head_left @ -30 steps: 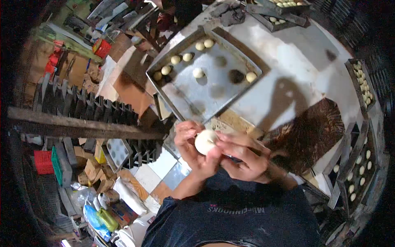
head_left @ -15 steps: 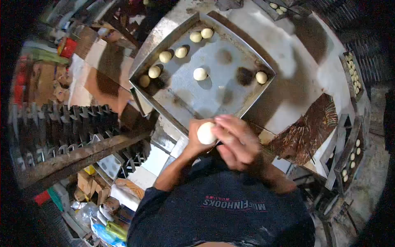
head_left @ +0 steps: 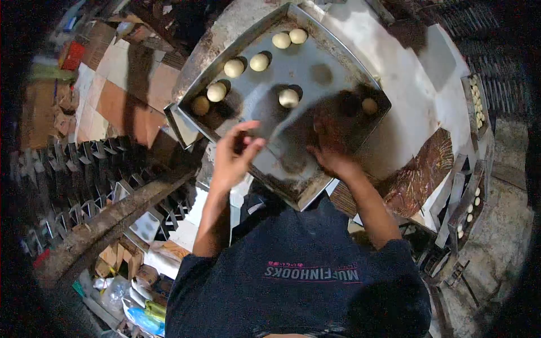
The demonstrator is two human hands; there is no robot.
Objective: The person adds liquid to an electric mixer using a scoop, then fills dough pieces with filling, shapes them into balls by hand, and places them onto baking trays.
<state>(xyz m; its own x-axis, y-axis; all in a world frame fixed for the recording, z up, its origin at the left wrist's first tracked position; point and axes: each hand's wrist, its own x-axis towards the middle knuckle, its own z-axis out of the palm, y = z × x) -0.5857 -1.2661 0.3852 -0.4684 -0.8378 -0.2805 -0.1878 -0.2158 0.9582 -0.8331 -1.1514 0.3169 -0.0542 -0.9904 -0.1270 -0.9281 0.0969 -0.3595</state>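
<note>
A square metal tray (head_left: pixel 344 53) with raised sides lies in front of me, with several pale round dough balls on its floor. One dough ball (head_left: pixel 288 98) sits near the middle, another (head_left: pixel 369 106) is in shadow by the right corner, and more line the far left side, such as this dough ball (head_left: pixel 234 68). Over the tray's near left edge, my left hand (head_left: pixel 236 155) is raised with curved fingers apart and nothing seen in it. My right hand (head_left: pixel 335 158) reaches over the near right part of the tray; deep shadow hides its fingers and anything in them.
Dark metal racks (head_left: pixel 90 174) stand to the left beside a wooden beam (head_left: pixel 107 219). A brown crumpled sheet (head_left: pixel 420 174) lies right of the tray. Farther right are long trays of dough pieces (head_left: pixel 477 104). Plastic bags (head_left: pixel 141 315) and boxes sit at lower left.
My hands have parted: the left moved left, the right reached forward over the tray. The dough ball that was in my left hand is out of sight. The view shifted slightly.
</note>
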